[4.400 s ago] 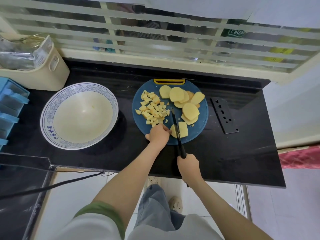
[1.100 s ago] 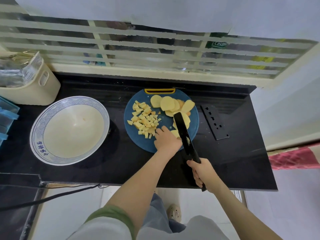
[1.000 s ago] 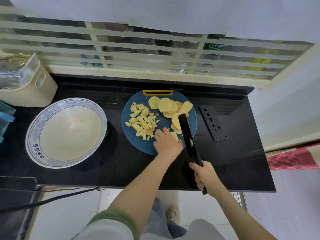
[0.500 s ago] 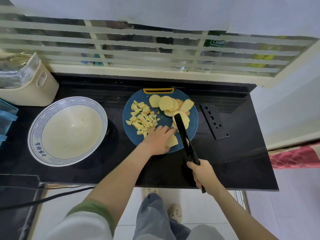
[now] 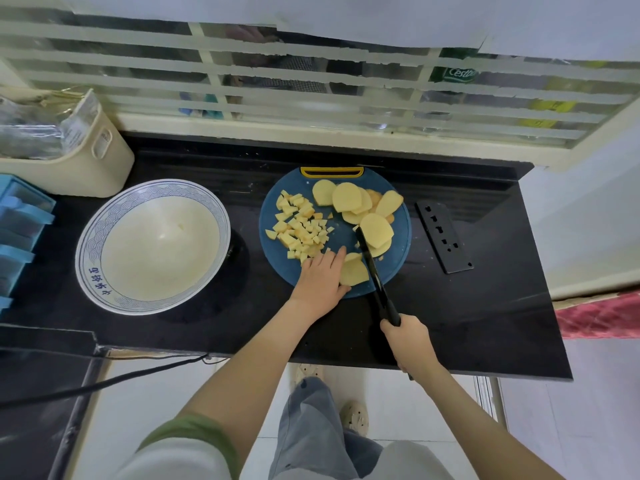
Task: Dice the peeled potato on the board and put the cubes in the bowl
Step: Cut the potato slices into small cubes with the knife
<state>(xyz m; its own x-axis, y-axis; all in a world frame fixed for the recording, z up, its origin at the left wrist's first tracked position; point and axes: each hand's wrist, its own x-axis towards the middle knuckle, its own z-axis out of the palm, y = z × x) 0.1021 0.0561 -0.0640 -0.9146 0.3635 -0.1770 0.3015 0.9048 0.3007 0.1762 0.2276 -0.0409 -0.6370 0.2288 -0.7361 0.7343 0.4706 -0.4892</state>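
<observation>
Currently: black, glossy stone counter (image 5: 467, 323) carries everything. Bowl (image 5: 90, 237), wide, round, glazed white with a blue wave-pattern rim, sits well apart to the left of the left fingers. Board (image 5: 275, 263), round, matte dark blue, lies under them.

Left hand (image 5: 320, 275) rests flat, fingers straight and close together. One pale yellow potato slice (image 5: 353, 271) touches its thumb side, between those fingers and the blade.

Stacked oval slices (image 5: 360, 206) lie beyond, to the right. Small rough cubes (image 5: 301, 230) are heaped just past the fingertips.

Right hand (image 5: 408, 341) fingers are wrapped round the black knife (image 5: 372, 268) handle.
</observation>
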